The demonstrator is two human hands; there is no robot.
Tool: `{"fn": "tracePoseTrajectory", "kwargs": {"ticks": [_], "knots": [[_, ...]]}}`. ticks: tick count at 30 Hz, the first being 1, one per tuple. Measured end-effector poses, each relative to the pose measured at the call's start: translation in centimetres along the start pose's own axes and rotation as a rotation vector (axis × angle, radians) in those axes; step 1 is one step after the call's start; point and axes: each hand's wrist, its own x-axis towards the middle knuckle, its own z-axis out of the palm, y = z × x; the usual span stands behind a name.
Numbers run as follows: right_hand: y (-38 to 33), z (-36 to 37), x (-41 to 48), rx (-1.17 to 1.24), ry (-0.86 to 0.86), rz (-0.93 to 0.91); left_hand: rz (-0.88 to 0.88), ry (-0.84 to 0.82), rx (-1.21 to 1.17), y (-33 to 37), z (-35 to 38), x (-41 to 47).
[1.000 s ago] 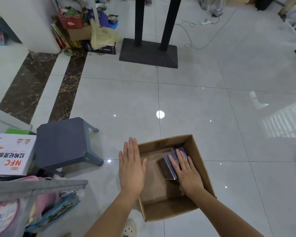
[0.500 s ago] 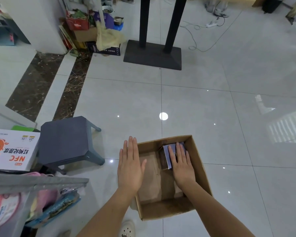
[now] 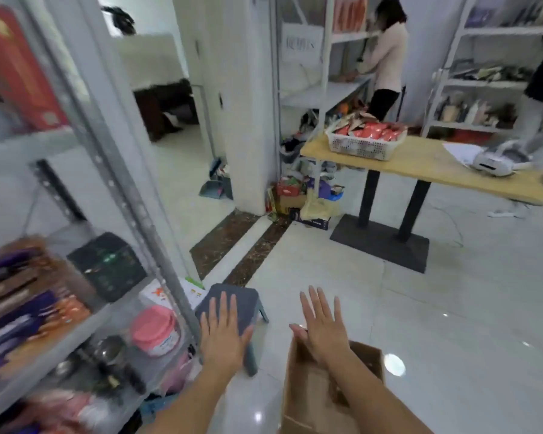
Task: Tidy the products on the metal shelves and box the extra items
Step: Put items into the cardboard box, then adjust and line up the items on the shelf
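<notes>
Holding nothing, both of my palms are flat and face down. My left hand (image 3: 223,336) sits low in the middle of the frame, fingers straight and close together, showing over the dark grey plastic stool (image 3: 248,305). My right hand (image 3: 322,330) is just to its right, fingers straight and slightly spread, showing over the upper left corner of the open brown cardboard box (image 3: 308,399) at the bottom of the frame. My forearm crosses the box's inside, so I cannot tell what lies in it. Down the left side runs the grey metal shelf unit (image 3: 112,184), blurred, with purple and orange packets (image 3: 29,308), a black box (image 3: 107,264) and a pink-lidded tub (image 3: 154,332) on its lower levels. At the upper right stands a light wooden table (image 3: 427,164) bearing a white mesh basket (image 3: 358,148) of red packets.
</notes>
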Motion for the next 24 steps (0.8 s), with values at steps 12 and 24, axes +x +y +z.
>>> {"fn": "tracePoseTrajectory", "kwargs": {"ticks": [12,24], "knots": [[-28.0,-24.9,-5.6,-0.022,0.583,-0.72,-0.611,0.675,0.27,-22.3,-30.0,-20.6],[-44.0,-34.4,-8.1,-0.017,0.817,-0.998,-0.872,0.78,0.402,-32.8,-37.8,-28.5]]}}
